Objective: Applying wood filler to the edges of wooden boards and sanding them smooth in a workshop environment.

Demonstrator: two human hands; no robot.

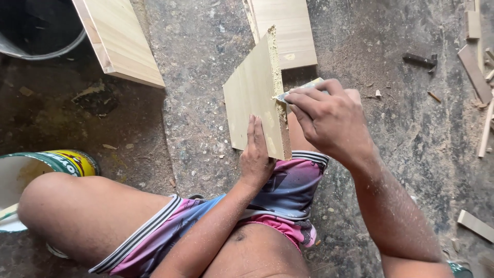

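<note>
Head view looked down on a person seated on a rough grey concrete floor (200,103) dusted with sawdust and stained dark at the left. Nearest the camera were the bent knees and striped pink and blue shorts (288,185). Beside the left knee stood an open tin (31,172) with a yellow and green wall and pale paste inside.

Just beyond the shorts, the left hand (256,154) lay flat, fingers straight and together, against the face of a pale wooden panel (252,98), steadying it. That panel stood on edge over the right thigh, its long axis running away from the person, the far corner tipped up and the raw narrow edge turned to the right. The right hand (329,121) was closed on a small flat scraper (298,88), whose blade touched the pasted edge of the panel.

Farther off, two more pale boards (121,41) (288,31) lay on the floor, a dark round tub (36,25) sat at the top left, and wood offcuts (476,72) with a dark tool (419,60) were scattered at the right.
</note>
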